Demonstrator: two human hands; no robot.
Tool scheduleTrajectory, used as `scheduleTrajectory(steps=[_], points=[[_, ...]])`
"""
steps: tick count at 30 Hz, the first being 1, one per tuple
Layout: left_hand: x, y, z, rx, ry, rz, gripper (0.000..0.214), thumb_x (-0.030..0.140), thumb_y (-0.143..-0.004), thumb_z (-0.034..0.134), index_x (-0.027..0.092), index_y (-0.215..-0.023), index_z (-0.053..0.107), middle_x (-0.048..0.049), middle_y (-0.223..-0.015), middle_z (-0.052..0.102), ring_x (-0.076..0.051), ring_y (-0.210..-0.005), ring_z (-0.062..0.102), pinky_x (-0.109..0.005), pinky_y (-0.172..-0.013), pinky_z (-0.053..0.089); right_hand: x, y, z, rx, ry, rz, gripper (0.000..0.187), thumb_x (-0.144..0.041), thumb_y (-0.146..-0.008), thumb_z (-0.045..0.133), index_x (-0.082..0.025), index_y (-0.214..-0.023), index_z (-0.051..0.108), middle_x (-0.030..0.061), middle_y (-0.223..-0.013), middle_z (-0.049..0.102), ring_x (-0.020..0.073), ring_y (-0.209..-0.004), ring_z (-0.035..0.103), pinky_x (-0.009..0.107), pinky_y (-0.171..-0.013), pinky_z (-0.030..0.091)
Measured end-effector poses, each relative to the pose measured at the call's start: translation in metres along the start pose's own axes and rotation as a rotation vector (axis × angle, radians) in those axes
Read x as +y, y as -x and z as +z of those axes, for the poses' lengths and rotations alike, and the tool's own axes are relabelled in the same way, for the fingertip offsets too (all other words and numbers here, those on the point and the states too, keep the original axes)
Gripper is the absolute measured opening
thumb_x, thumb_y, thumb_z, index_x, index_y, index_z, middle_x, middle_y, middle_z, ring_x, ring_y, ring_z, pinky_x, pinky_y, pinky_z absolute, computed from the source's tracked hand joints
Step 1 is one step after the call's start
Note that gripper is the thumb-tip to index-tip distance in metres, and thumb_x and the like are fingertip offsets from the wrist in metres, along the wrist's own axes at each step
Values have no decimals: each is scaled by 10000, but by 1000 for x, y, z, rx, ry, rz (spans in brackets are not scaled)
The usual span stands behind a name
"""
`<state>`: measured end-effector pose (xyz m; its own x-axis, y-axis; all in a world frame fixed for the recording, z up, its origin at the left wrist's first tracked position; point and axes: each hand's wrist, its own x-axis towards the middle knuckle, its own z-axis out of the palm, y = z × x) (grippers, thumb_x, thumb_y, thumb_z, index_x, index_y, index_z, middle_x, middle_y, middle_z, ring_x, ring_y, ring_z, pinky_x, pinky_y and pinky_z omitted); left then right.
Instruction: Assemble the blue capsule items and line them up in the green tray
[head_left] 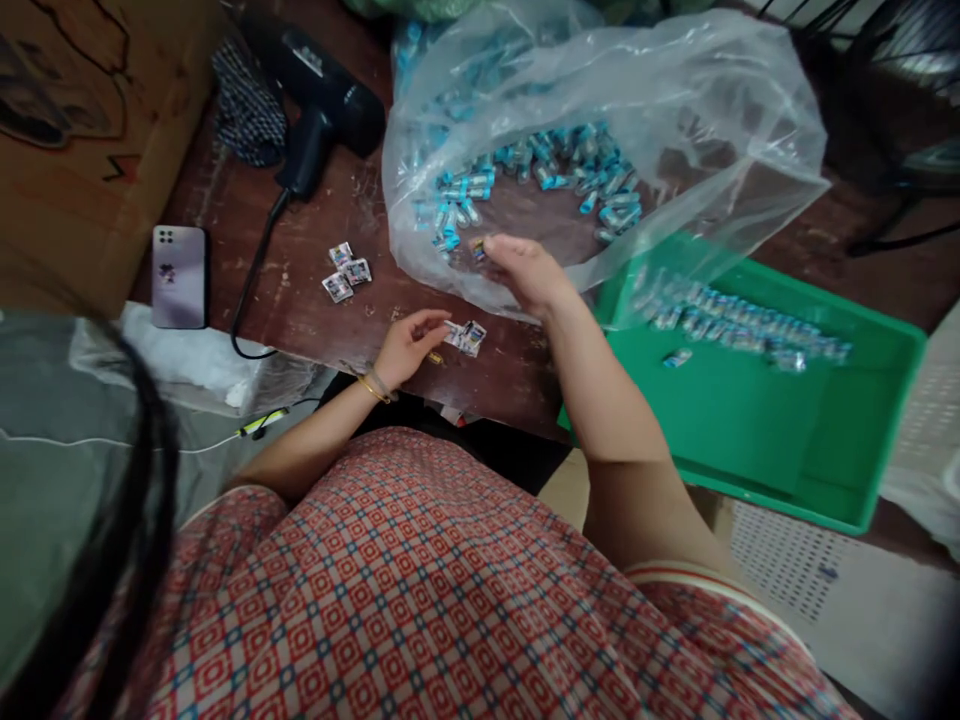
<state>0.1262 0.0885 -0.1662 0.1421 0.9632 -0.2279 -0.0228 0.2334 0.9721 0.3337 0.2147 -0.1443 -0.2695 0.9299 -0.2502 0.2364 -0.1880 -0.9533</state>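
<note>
My right hand reaches into the mouth of a clear plastic bag, its thumb and fingers closed on a small printed piece with dark and yellowish colours. Inside the bag lie many small clear vials with blue ends. My left hand rests near the table's front edge, fingers stretched out and apart. Its fingertips touch or nearly touch a few small printed labels. Just below them lies a tiny yellow piece.
More printed labels lie to the left. Beyond are a phone, a black heat gun with its cord, a checked cloth and a cardboard box. A green tray at right holds rows of vials.
</note>
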Motion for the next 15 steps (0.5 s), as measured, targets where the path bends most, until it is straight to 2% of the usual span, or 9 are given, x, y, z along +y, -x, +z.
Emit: scheduleTrajectory(steps=[2,5,8,11,15], points=[[7,-6,7,6,115,-9,432,521,-824,845,207,-1108,762,-47,-984,778,-153,-789,664,-273,-703,502,-8,34,19,-85,-148,-4,469,-714,-822,786,-267,-962,801,30,-1168,792,215,-1104,708,365,-927,590],[19,-11,16,29,184,6,411,569,-813,859,183,-893,743,-32,-825,733,-156,-755,644,-285,-713,492,-14,65,39,-112,-265,-6,481,-725,-737,852,-284,-925,812,30,-1172,795,221,-1121,713,374,-955,598],[29,-8,17,42,171,-3,418,551,-826,853,175,-741,692,-10,-699,673,-129,-672,588,-276,-676,457,-13,72,43,-77,-276,4,510,-756,-763,813,-290,-970,801,23,-1058,797,211,-1055,720,374,-941,600],[33,-1,11,18,146,-27,405,528,-808,868,173,-726,690,-3,-680,667,-120,-644,568,-267,-641,430,-13,69,40,-77,-195,-9,553,-796,-785,767,-275,-970,780,19,-991,776,200,-973,709,362,-881,591],[32,5,4,0,103,-9,428,554,-784,882,166,-756,704,-5,-704,673,-133,-680,588,-277,-667,441,-21,68,43,-112,-146,-53,507,-720,-724,859,-242,-833,732,26,-1003,765,194,-950,684,355,-880,572]])
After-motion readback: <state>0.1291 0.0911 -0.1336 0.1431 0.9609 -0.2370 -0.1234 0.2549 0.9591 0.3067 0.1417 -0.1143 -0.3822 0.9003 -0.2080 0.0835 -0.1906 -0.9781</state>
